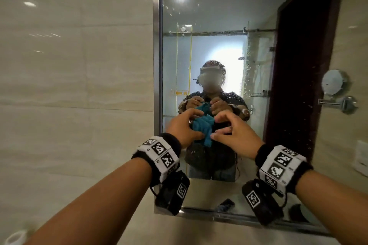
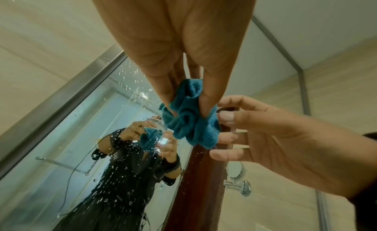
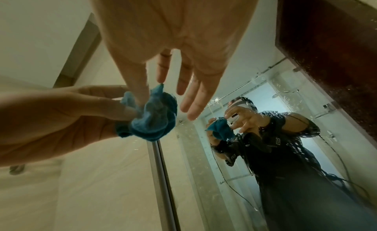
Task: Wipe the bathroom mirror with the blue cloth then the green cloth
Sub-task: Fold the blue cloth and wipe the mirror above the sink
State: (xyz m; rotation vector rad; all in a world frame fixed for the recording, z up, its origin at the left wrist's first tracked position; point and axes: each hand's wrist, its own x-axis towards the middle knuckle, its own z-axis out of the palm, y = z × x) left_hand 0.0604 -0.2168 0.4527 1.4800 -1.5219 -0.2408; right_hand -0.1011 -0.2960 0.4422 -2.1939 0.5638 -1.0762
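While the left hand (image 1: 183, 127) pinched the bunched blue cloth (image 1: 202, 126) before the droplet-flecked mirror (image 1: 219, 16), the right hand (image 1: 239, 135) touched it, fingers spread straight.

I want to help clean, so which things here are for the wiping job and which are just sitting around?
For the job: blue cloth, pinched by the left hand, with the right hand touching it; bathroom mirror, spotted with drops.
Just there: small round mirror on its wall arm; tiled wall.
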